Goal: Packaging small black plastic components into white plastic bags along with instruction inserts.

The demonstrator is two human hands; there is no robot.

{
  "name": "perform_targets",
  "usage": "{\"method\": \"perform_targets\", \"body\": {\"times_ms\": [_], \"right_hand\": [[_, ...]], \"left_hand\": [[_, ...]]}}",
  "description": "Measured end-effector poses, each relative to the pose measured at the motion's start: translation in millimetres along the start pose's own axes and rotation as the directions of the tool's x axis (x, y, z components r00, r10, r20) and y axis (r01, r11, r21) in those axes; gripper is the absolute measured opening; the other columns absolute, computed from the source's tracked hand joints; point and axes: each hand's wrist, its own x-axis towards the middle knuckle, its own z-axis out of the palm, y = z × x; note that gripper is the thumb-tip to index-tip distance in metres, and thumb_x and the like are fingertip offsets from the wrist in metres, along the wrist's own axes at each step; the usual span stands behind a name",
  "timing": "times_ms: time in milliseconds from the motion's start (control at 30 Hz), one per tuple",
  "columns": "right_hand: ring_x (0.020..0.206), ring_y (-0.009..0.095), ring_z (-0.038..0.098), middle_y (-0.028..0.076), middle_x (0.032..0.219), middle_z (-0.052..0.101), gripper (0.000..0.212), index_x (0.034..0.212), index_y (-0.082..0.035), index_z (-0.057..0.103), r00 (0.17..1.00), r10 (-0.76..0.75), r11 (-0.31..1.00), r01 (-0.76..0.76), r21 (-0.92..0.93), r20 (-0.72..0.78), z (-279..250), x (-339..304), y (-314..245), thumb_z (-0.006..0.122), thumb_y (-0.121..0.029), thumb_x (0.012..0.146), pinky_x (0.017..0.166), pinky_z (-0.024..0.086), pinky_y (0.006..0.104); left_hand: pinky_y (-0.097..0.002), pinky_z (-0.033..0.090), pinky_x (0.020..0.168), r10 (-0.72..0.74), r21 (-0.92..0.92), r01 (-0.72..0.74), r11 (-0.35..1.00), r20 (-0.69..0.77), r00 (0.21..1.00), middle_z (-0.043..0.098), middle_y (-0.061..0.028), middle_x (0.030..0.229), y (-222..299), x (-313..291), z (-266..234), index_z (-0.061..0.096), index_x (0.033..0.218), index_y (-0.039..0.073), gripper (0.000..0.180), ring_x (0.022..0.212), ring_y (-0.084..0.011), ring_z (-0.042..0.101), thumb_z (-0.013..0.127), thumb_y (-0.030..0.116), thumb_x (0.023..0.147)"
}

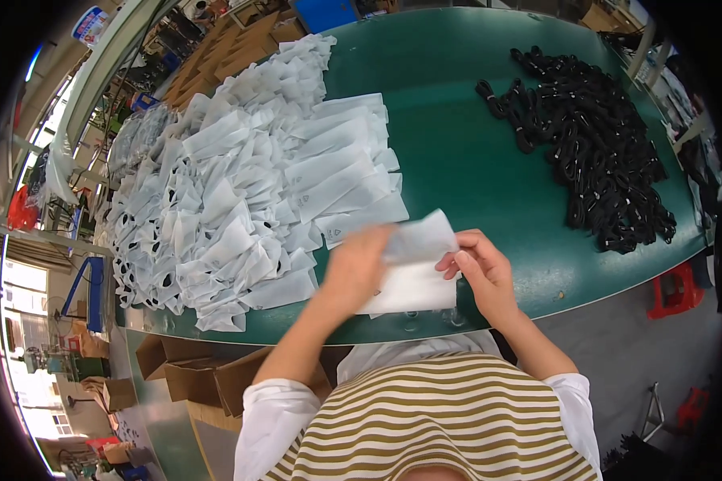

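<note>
Near the front edge of the green table, a translucent frosted plastic bag (422,239) is raised at a tilt between my two hands. My right hand (487,276) pinches its right end, thumb and fingers bent around the edge. At the other end is my left hand (356,268), smeared by motion, its fingertips hidden, so its grip is unclear. Below the raised bag lies a flat stack of white bags (415,290), close to both hands.
Left of my hands, a big heap of filled frosted bags (225,184) covers the table (441,152). Bundled black cables (594,152) are piled at the right. Open cardboard boxes (200,377) stand below the front edge; a red stool (675,292) is at the right.
</note>
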Motion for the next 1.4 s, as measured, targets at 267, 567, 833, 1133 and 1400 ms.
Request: {"method": "perform_targets", "body": {"times_ms": [267,567,833,1133,1400], "right_hand": [[0.084,0.012,0.062,0.007,0.104,0.060,0.017,0.110,0.001,0.064,0.990,-0.107,0.958,0.078,-0.274,-0.092,-15,2,-18,0.054,-0.007,0.100,0.072,0.048,0.0232],[0.084,0.012,0.058,0.007,0.099,0.060,0.012,0.103,0.001,0.066,0.898,-0.414,0.574,0.133,-0.808,-0.146,-74,14,-35,0.058,-0.003,0.096,0.074,0.046,0.0243],[0.079,0.017,0.059,0.010,0.097,0.062,0.010,0.101,0.000,0.067,0.886,-0.421,0.588,0.101,-0.803,-0.196,-78,17,-39,0.060,-0.001,0.093,0.069,0.047,0.0272],[0.085,0.016,0.058,0.008,0.096,0.060,0.009,0.100,0.001,0.066,0.873,-0.445,0.553,0.092,-0.828,-0.200,-101,36,-53,0.060,-0.002,0.093,0.075,0.046,0.0259],[0.085,0.022,0.059,0.011,0.095,0.060,0.009,0.098,0.001,0.066,0.822,-0.535,0.440,0.073,-0.895,-0.196,-123,68,-63,0.060,0.001,0.091,0.072,0.047,0.0297]], "left_hand": [[-0.0524,0.033,0.113,-0.013,0.364,0.056,0.930,-0.118,0.993,0.039,-0.0257,0.148,-114,57,-49,0.040,0.144,-0.001,0.088,0.138,-0.0451,0.035,0.083,0.028,0.073],[-0.0683,0.018,0.114,-0.082,0.458,0.073,0.886,-0.002,0.997,0.015,-0.0282,0.159,-90,41,-38,0.016,0.153,-0.003,0.144,0.146,-0.0489,0.017,0.094,0.051,0.045],[-0.0619,0.022,0.116,-0.071,0.381,0.054,0.923,0.031,0.997,0.022,-0.0253,0.156,-103,69,-43,0.015,0.154,0.000,0.142,0.145,-0.0461,0.021,0.095,0.045,0.046],[-0.0647,0.023,0.114,-0.023,0.399,0.025,0.917,-0.010,1.000,0.027,-0.0238,0.154,-125,128,-37,0.020,0.152,0.000,0.136,0.141,-0.0449,0.027,0.093,0.050,0.049],[-0.0604,0.023,0.116,-0.027,0.409,0.031,0.912,-0.015,1.000,0.028,-0.0217,0.153,-167,207,-35,0.021,0.152,0.002,0.134,0.142,-0.0423,0.026,0.093,0.047,0.049]]}}
